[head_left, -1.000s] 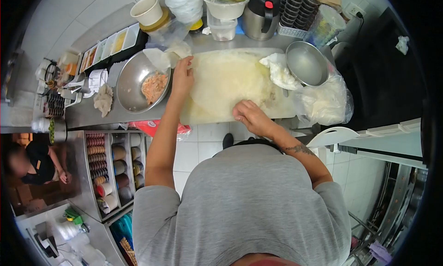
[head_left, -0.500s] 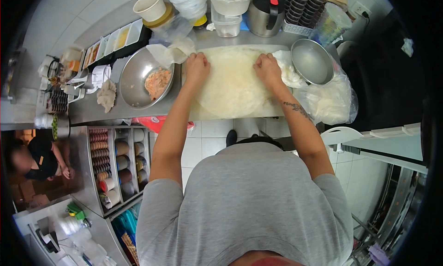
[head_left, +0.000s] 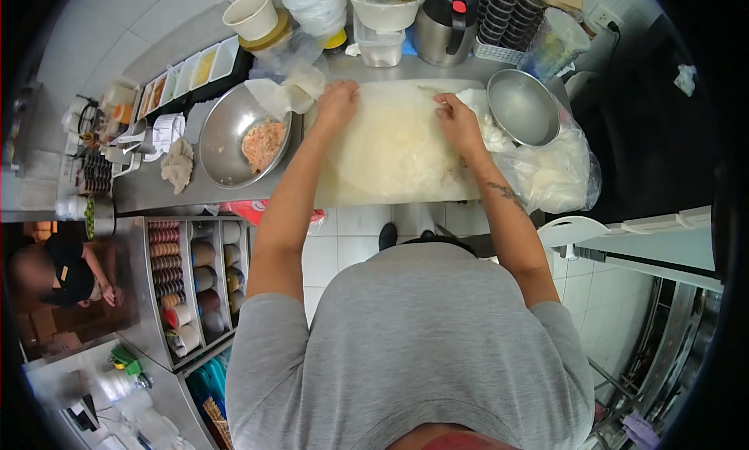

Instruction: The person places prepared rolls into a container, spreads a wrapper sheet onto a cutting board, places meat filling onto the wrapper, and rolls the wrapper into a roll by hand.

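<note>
Counter (head_left: 148,191), steel, carries the pale cutting board (head_left: 449,186) dead ahead in my feed; can't tell if a thin sheet's on it. L of bd: steel bowl (head_left: 225,157). R of bd: clear plastic bag (head_left: 554,173), w/ round metal pan (head_left: 521,108) just beyond, nr bd's far R corner. Pale sheets (head_left: 289,97) overlap the bowl's far rim, nr bd's far L corner. I've my left hand (head_left: 338,104) at bd's far L corner, fingers curled, + my right hand (head_left: 459,121) over its far R part, thumb & fingers bent; can't tell if either's gripping anything. Smallest: pinkish mix (head_left: 263,144) in steel bowl, L of bd.
</note>
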